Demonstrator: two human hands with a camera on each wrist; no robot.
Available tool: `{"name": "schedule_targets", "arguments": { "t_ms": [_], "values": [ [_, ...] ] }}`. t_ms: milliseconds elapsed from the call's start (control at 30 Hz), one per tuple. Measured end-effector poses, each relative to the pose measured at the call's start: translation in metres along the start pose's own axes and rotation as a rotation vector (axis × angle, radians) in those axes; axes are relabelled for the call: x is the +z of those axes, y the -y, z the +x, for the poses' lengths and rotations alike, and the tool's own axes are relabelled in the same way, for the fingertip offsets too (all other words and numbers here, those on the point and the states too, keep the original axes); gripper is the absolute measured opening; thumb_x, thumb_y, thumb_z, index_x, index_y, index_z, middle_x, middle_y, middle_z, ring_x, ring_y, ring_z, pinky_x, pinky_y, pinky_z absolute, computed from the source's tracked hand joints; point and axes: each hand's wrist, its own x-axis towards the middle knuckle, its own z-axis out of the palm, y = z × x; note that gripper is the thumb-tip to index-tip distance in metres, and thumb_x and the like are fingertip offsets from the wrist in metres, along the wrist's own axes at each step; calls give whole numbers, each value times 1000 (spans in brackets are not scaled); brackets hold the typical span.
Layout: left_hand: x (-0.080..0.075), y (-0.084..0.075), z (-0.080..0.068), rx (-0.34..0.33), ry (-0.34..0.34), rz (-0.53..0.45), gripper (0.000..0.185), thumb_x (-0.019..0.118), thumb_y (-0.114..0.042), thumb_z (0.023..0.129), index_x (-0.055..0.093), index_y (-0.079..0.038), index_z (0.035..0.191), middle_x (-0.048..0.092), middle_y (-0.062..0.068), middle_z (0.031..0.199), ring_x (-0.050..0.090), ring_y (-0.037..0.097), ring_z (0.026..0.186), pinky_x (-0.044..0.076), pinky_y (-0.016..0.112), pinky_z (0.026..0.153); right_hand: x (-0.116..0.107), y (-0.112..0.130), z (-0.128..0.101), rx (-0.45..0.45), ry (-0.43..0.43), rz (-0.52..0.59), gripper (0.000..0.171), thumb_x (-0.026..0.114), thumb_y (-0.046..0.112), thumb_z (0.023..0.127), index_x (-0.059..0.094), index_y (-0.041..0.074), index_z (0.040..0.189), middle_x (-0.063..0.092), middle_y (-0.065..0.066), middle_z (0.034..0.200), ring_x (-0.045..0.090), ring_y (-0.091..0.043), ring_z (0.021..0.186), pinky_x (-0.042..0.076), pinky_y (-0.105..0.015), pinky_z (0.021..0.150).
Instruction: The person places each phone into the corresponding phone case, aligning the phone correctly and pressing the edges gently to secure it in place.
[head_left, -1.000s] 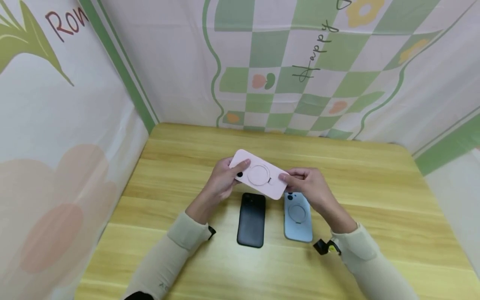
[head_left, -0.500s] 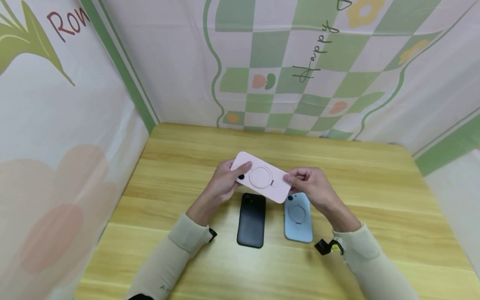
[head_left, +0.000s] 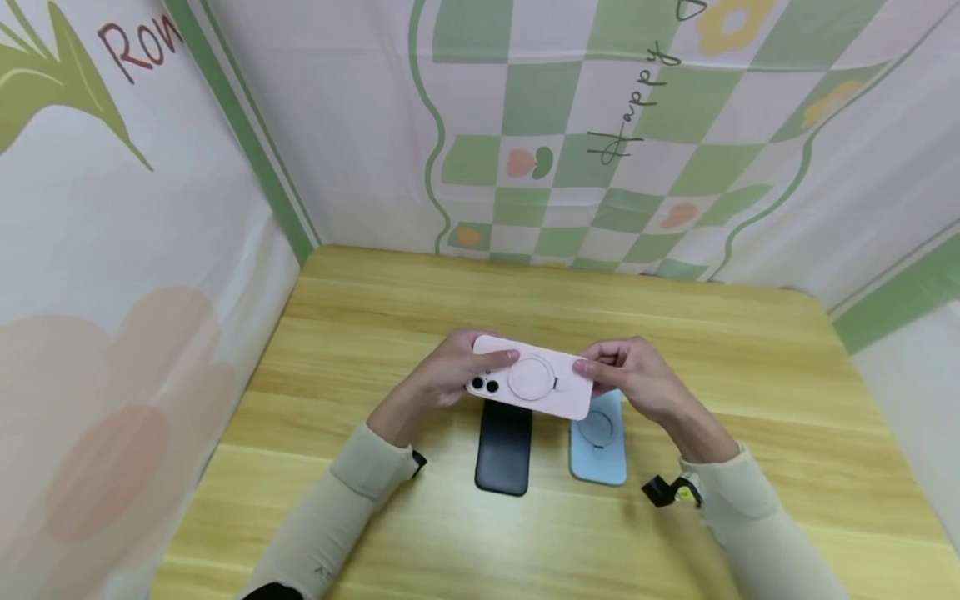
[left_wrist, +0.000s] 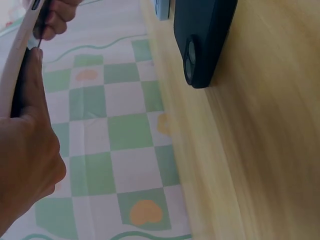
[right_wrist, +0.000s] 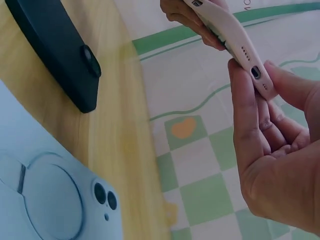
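A phone in a pink case (head_left: 532, 377) is held over the table by both hands, its back with a ring and two camera lenses facing up. My left hand (head_left: 442, 367) grips the camera end, thumb across the back and fingers underneath. At the other end my right hand (head_left: 641, 375) pinches the corner between thumb and fingers. In the right wrist view the pink case's (right_wrist: 250, 55) port opening and speaker holes show on its end edge. A black phone (head_left: 504, 454) and a light blue phone (head_left: 600, 462) lie below, their upper ends hidden by the pink one.
The wooden table (head_left: 360, 300) runs back to a wall cloth (head_left: 555, 100) with green and white checks. Another printed cloth (head_left: 112, 275) hangs along the left side. A black strap device (head_left: 671, 490) sits at the right sleeve.
Both hands have lowered the pink phone toward the front and turned it nearer to level. It now covers the tops of the black and blue phones, and both its lenses show.
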Motion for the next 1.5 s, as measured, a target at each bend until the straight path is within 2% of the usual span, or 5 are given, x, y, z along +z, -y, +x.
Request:
{"name": "schedule_targets", "arguments": {
  "t_ms": [133, 367, 700, 1333, 1500],
  "values": [
    [0, 1, 0, 20, -20, 6, 33, 65, -6, 106, 62, 10, 134, 73, 11, 105, 74, 16, 87, 65, 27, 75, 2, 6, 1, 47, -54, 4, 28, 73, 21, 103, 75, -7, 110, 79, -8, 96, 75, -21, 83, 66, -41, 78],
    [0, 0, 0, 62, -101, -50, 35, 66, -7, 105, 60, 11, 135, 72, 17, 115, 75, 18, 94, 64, 29, 83, 9, 12, 4, 71, -132, 139, 35, 72, 21, 103, 71, -13, 114, 78, -4, 98, 76, -18, 84, 66, -34, 77],
    [-1, -6, 1, 100, -270, -120, 37, 69, -9, 104, 61, 8, 136, 71, 19, 119, 75, 18, 93, 64, 29, 84, 18, 5, 7, 97, -62, 227, 31, 71, 13, 103, 68, -15, 116, 81, -15, 97, 80, -28, 91, 64, -50, 87],
    [-5, -2, 1, 77, -253, -157, 36, 68, -9, 105, 60, 10, 135, 75, 15, 110, 76, 18, 90, 65, 29, 81, 25, 2, 3, 52, -39, 310, 10, 67, 0, 103, 68, -10, 104, 81, -10, 92, 79, -19, 84, 66, -38, 81],
    [-4, -2, 2, 86, -255, -161, 40, 69, -12, 104, 59, 7, 138, 72, 18, 121, 75, 19, 99, 63, 29, 88, 27, 3, 3, 64, -64, 359, 5, 67, -1, 102, 70, -5, 101, 80, -8, 90, 79, -17, 82, 66, -36, 81]
  ]
}}
